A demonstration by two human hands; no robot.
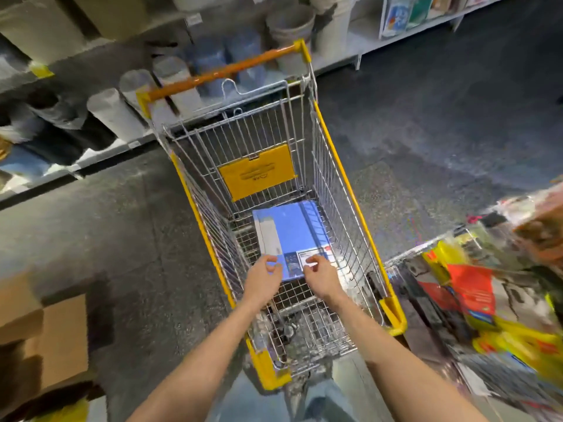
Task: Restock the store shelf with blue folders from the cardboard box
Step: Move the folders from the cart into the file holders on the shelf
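A stack of blue folders (292, 236) lies flat on the floor of a wire shopping cart (338, 190) with yellow trim. Both my arms reach down into the cart. My left hand (262, 277) is at the stack's near left corner, fingers curled over the edge. My right hand (320, 274) is at the near right edge, fingers curled onto the white label. Whether the stack is lifted off the cart floor is unclear. A cardboard box (45, 339) stands on the floor at the lower left.
Shelves with white and grey buckets (289, 28) and rolls run along the far left. Another white shelf (426, 22) holds packaged goods at the top right. Blurred red and yellow packages (475, 303) crowd the right side. Dark floor surrounds the cart.
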